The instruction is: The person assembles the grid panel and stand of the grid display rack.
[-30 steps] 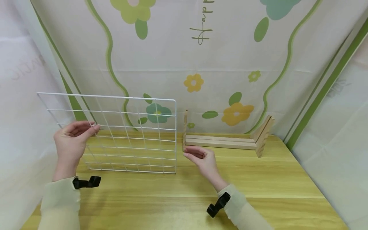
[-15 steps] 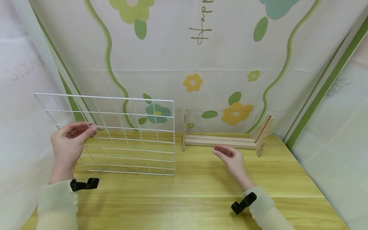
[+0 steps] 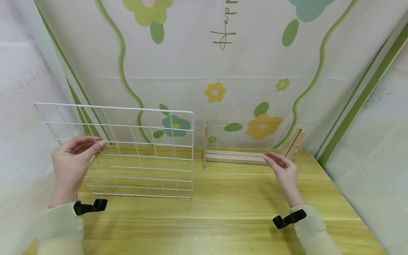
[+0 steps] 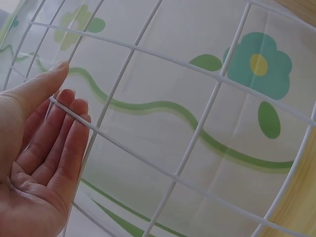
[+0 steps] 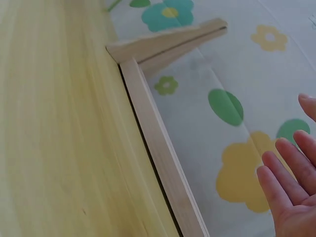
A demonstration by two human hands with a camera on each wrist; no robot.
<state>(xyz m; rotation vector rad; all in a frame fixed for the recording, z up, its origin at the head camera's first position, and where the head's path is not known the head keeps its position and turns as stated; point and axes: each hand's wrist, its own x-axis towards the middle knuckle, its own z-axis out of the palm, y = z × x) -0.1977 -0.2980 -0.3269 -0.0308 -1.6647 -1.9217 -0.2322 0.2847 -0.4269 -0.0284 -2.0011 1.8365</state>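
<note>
A white wire grid panel (image 3: 145, 143) stands tilted at the left in the head view. My left hand (image 3: 76, 154) holds it near its left side, thumb and fingers about the wires. In the left wrist view, one wire crosses in front of the fingers (image 4: 59, 143) and the thumb lies near another. At the right, a wooden stand (image 3: 236, 157) with a grooved upright at each end rests on the table. My right hand (image 3: 283, 170) holds nothing, its fingers extended and loosely bent. It overlaps the stand's right end in the head view, hiding part of the bar and upright.
A wood-grain table (image 3: 178, 226) spreads under both hands. Behind it hangs a white cloth (image 3: 178, 60) printed with flowers and green wavy lines. More cloth (image 3: 379, 141) closes off the right side, and the left side likewise.
My right hand has moved right, from beside the grid panel to the stand's right end. My left hand and the panel have shifted slightly left; the panel's lower edge has come a little nearer.
</note>
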